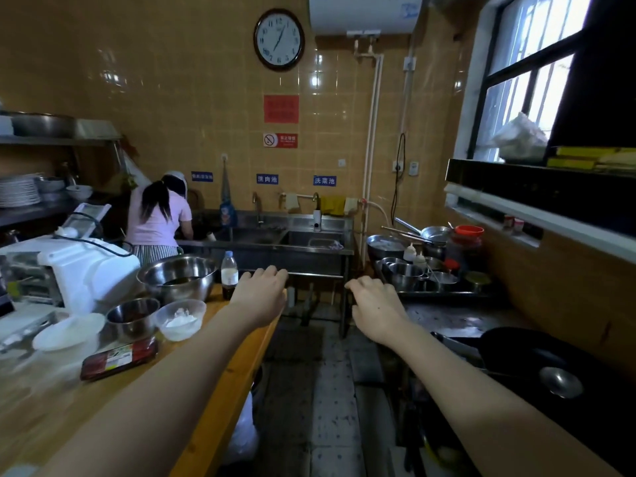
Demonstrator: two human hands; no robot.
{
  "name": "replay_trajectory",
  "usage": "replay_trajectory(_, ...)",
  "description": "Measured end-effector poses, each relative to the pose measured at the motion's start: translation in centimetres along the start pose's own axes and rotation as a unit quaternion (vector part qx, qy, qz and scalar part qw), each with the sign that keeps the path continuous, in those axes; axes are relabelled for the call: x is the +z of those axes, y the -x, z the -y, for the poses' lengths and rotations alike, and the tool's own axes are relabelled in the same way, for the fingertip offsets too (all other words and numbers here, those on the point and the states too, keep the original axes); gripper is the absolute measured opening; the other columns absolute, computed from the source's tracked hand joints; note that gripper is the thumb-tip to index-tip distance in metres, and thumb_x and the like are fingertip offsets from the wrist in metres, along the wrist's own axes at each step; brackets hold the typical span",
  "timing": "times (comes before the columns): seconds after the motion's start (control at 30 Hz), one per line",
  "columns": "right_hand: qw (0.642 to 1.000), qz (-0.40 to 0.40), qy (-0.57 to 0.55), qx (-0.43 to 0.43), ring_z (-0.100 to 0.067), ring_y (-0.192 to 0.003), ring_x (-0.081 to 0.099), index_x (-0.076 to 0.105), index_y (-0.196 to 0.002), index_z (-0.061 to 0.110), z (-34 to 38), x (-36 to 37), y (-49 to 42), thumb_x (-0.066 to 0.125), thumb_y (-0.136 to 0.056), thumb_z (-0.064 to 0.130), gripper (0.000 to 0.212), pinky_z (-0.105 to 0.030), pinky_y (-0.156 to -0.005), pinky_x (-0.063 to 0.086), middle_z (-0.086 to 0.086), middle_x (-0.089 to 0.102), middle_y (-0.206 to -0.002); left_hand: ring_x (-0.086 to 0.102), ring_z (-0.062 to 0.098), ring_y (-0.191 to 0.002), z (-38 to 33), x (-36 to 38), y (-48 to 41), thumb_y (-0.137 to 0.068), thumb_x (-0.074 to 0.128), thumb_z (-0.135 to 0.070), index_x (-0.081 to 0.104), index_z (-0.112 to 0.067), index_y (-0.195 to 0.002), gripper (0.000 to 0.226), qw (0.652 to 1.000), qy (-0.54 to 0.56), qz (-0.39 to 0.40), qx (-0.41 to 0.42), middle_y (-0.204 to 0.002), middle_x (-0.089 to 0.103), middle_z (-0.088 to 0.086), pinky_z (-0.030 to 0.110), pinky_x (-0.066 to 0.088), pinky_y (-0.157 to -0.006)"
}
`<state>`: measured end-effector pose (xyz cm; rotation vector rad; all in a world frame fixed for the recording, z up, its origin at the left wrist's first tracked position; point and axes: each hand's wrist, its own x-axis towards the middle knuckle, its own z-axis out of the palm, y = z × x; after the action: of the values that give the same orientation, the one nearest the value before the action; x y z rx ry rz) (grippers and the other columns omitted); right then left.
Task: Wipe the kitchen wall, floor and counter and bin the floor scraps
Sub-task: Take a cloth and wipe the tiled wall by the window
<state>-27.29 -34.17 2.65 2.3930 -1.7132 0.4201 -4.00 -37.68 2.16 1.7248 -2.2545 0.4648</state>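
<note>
Wall (192,80), tiled ochre, rises behind the sink (309,241), with a clock (279,39) high above it. Floor (330,407), grey and stained, runs from the sink toward the camera, between the wooden bench (220,366) left of the sink and a dark stove (457,318) to its right. Both arms reach toward the sink. Left hand (261,297) hovers over the bench edge, its fingers (272,271) loosely curled, holding nothing. Right hand (375,311) hangs over the floor, fingers likewise slack and empty. A bowl (179,277) and a bottle (229,273) stand on the bench end nearest the sink. A person (158,218) stands at the sink's left end.
</note>
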Motion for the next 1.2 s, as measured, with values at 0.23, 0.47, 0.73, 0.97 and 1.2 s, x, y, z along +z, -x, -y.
replay_trajectory(0.23, 0.999, 0.024, 0.023, -0.004, -0.027, -0.125, 0.038, 0.035, -0.139, 0.016, -4.1, 5.1, -11.2, 0.047, -0.094, 0.018, 0.047, -0.043, -0.105, 0.03, -0.008, 0.041, -0.137, 0.052, 0.023, -0.109, 3.1, 6.8, -10.9, -0.094, 0.045, -0.029, 0.048, -0.022, -0.121, 0.028, 1.0, -0.004, 0.013, -0.018, -0.117, 0.054, 0.002, 0.04, 0.041, -0.092)
replay_trajectory(0.47, 1.0, 0.014, 0.024, 0.006, -0.028, -0.115, 0.046, 0.044, -0.129, 0.016, -9.0, 11.4, -26.3, 0.048, -0.092, 0.017, 0.038, -0.042, -0.097, 0.038, -0.008, 0.05, -0.125, 0.05, 0.025, -0.116, 8.0, 14.4, -24.9, -0.096, 0.045, -0.032, 0.042, -0.02, -0.129, 0.035, 1.0, -0.003, 0.022, -0.007, -0.127, 0.051, 0.003, 0.04, 0.04, -0.094)
replay_trajectory(0.73, 0.999, 0.033, 0.012, 0.038, -0.028, -0.114, 0.046, 0.044, -0.128, 0.014, -14.8, 17.8, -42.0, 0.047, -0.091, 0.018, 0.037, -0.041, -0.094, 0.037, -0.007, 0.05, -0.121, 0.048, 0.023, -0.121, 13.1, 21.8, -39.6, -0.097, 0.045, -0.033, 0.037, -0.022, -0.135, 0.041, 0.998, 0.018, 0.051, -0.005, -0.133, 0.049, 0.003, 0.04, 0.038, -0.098)
replay_trajectory(0.97, 0.996, 0.034, 0.009, 0.079, -0.029, -0.117, 0.044, 0.044, -0.129, 0.016, -19.3, 22.9, -52.1, 0.045, -0.091, 0.019, 0.038, -0.042, -0.095, 0.036, -0.007, 0.049, -0.126, 0.048, 0.023, -0.119, 15.3, 28.0, -49.4, -0.097, 0.044, -0.035, 0.039, -0.022, -0.132, 0.037, 0.996, -0.011, 0.086, -0.005, -0.129, 0.049, 0.001, 0.038, 0.037, -0.096)
replay_trajectory(1.2, 0.996, 0.046, -0.001, 0.071, -0.03, -0.118, 0.044, 0.043, -0.129, 0.015, -25.5, 30.2, -63.1, 0.048, -0.088, 0.015, 0.041, -0.042, -0.097, 0.037, -0.007, 0.048, -0.127, 0.047, 0.024, -0.12, 16.4, 36.1, -60.8, -0.097, 0.046, -0.035, 0.039, -0.021, -0.131, 0.038, 0.994, -0.04, 0.101, -0.002, -0.128, 0.049, 0.002, 0.038, 0.037, -0.098)
